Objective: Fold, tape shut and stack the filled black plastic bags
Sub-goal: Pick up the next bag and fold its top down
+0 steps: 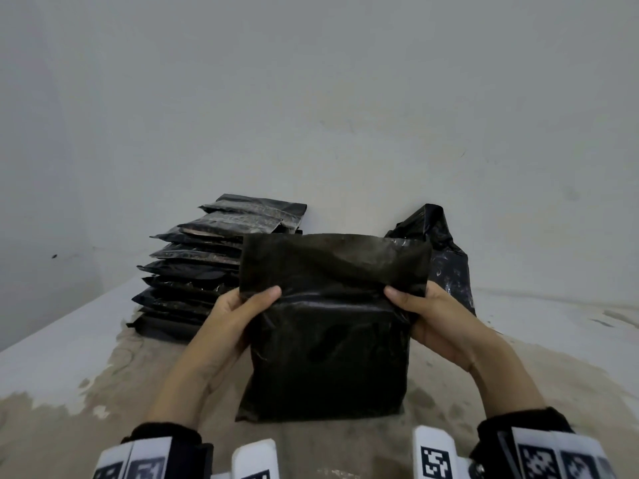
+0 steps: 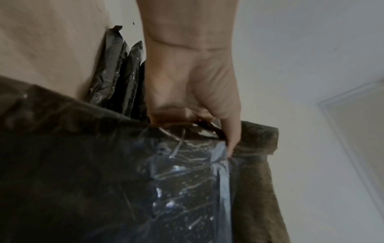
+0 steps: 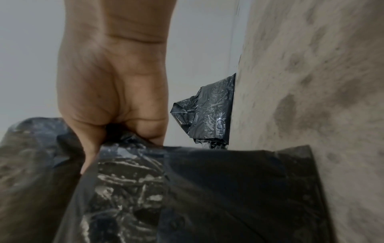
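Note:
I hold a filled black plastic bag (image 1: 328,340) upright in front of me, its lower edge near the floor. My left hand (image 1: 242,305) grips its left side and my right hand (image 1: 425,309) grips its right side, thumbs on the near face where the empty top flap (image 1: 335,261) begins. The flap stands up above my thumbs. In the left wrist view my left hand (image 2: 193,106) has its thumb on the shiny bag (image 2: 145,180). The right wrist view shows my right hand (image 3: 116,102) holding the bag (image 3: 207,189).
A stack of several flat, closed black bags (image 1: 211,264) stands at the back left against the wall (image 1: 311,98). A crumpled black bag (image 1: 446,254) leans at the back right. The dusty floor (image 1: 103,392) spreads around them.

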